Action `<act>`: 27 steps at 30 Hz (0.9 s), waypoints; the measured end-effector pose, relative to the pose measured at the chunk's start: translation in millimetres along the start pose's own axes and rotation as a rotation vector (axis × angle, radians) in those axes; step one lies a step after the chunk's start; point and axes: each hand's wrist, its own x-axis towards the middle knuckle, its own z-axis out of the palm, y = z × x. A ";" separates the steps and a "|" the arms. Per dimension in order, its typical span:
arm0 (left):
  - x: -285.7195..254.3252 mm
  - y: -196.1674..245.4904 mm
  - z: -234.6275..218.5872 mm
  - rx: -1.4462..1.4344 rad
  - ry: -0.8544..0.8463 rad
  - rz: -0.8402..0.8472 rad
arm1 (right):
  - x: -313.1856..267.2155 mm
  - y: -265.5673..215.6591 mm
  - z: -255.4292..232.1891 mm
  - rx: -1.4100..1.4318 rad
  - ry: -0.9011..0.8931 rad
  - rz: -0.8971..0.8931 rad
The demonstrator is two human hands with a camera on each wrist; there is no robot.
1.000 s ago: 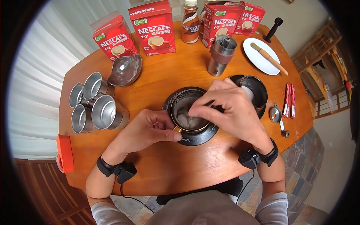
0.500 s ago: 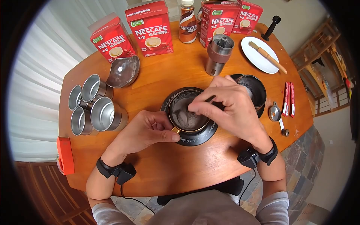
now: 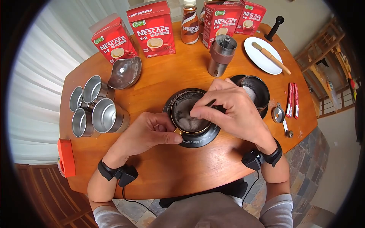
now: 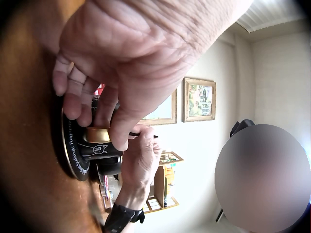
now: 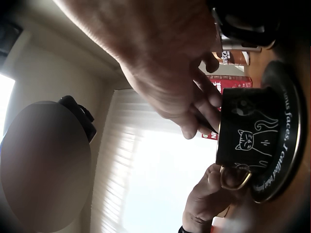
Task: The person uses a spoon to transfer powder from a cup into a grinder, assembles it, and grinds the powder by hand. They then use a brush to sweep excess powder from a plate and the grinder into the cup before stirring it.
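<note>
A black cup [image 5: 248, 128] with white cat drawings stands on a black lettered saucer [image 3: 195, 142]. Greyish-white contents [image 3: 189, 124] lie inside it. With thumb and fingers, my left hand [image 3: 152, 130] pinches the cup's gold handle [image 5: 237, 178]. Above the cup, my right hand [image 3: 232, 108] pinches a thin dark-handled utensil [image 3: 210, 103] that slants down into it. Fingers and the cup wall hide the utensil's lower end.
Right of the cup stands a second dark cup [image 3: 261, 91]. Behind it are a coffee grinder [image 3: 222, 56] and a white plate [image 3: 256, 59] bearing a brush [image 3: 272, 58]. Several metal cups [image 3: 104, 118] stand at left, near a glossy bowl [image 3: 125, 72]. Red Nescafe boxes [image 3: 154, 32] line the back.
My right hand and the utensil have shifted slightly inside the cup, and the contents have changed shape. My left hand keeps its hold on the handle. The head view has tilted a little.
</note>
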 end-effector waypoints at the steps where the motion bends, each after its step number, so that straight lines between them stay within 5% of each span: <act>1: 0.2 -0.8 -0.3 0.006 0.000 0.006 | 0.9 1.9 -0.2 -0.030 0.040 -0.037; 5: -0.4 0.0 -0.9 0.020 0.003 0.010 | 2.1 6.5 3.6 -0.162 0.161 -0.088; 11: 0.5 -1.1 0.3 0.003 0.005 0.019 | 0.9 0.8 -5.9 -0.078 -0.065 -0.004; 17: 0.5 -0.6 -0.3 -0.004 0.001 0.013 | 2.9 11.0 4.9 -0.113 0.116 -0.123; 20: 0.5 -0.9 -0.7 0.019 0.001 0.020 | 1.7 3.5 -2.5 -0.068 0.004 -0.042; 27: 0.1 -0.6 -0.3 0.013 0.003 0.035 | 1.8 6.6 6.2 -0.132 0.221 -0.018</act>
